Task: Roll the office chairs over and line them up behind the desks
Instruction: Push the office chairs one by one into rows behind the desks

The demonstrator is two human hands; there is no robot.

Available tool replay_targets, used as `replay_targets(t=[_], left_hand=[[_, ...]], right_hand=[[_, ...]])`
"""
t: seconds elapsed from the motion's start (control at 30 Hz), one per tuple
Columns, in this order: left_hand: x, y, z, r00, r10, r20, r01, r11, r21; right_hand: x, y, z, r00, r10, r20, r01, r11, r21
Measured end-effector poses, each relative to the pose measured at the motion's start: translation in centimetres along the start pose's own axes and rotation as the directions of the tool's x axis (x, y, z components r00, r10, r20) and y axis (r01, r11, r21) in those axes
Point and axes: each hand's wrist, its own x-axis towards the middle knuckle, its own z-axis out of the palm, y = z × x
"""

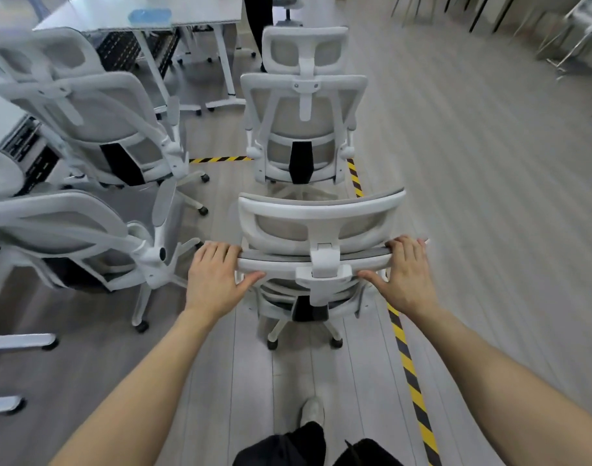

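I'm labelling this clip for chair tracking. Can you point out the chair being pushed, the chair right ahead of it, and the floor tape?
pushed chair (pixel 321 213): head view, headrest frame.
chair ahead (pixel 303 92): head view, upper backrest frame.
floor tape (pixel 409 371): head view, yellow-black stripe.

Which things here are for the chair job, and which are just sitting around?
For the job:
white mesh office chair being pushed
left hand and right hand, gripping its backrest top
white mesh chair ahead
white-legged desk

Just around:
yellow-black striped floor tape
blue flat thing on the desk
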Motion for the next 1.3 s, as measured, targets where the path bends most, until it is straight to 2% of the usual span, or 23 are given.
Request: replay_targets(t=[0.23, 0.43, 0.57, 0.83, 1.3], left_hand=[[6.2, -0.3, 1.7, 0.999, -0.036, 0.016, 0.037, 0.999, -0.023], [10.0, -0.8, 3.5, 0.998, -0.061, 0.019, 0.062, 0.997, -0.035], [11.9, -1.0, 3.9, 0.993, -0.088, 0.08, 0.089, 0.996, -0.007], [12.8, 0.3, 3.2, 0.983, -0.156, 0.096, 0.154, 0.988, 0.032], [13.2, 1.0, 2.1, 0.966, -0.188, 0.179, 0.181, 0.982, 0.059]], right_hand=[[6.7, 1.1, 1.4, 0.996, 0.019, 0.083, -0.015, 0.998, -0.056], [11.5, 2.1, 2.7, 0.997, -0.002, 0.08, 0.007, 0.998, -0.061], [13.8, 2.5, 2.9, 0.996, -0.02, 0.084, 0.026, 0.997, -0.069], [15.2, 2.5, 3.0, 0.995, -0.039, 0.088, 0.044, 0.997, -0.06], [15.3, 2.3, 2.6, 0.994, -0.045, 0.096, 0.053, 0.994, -0.093]])
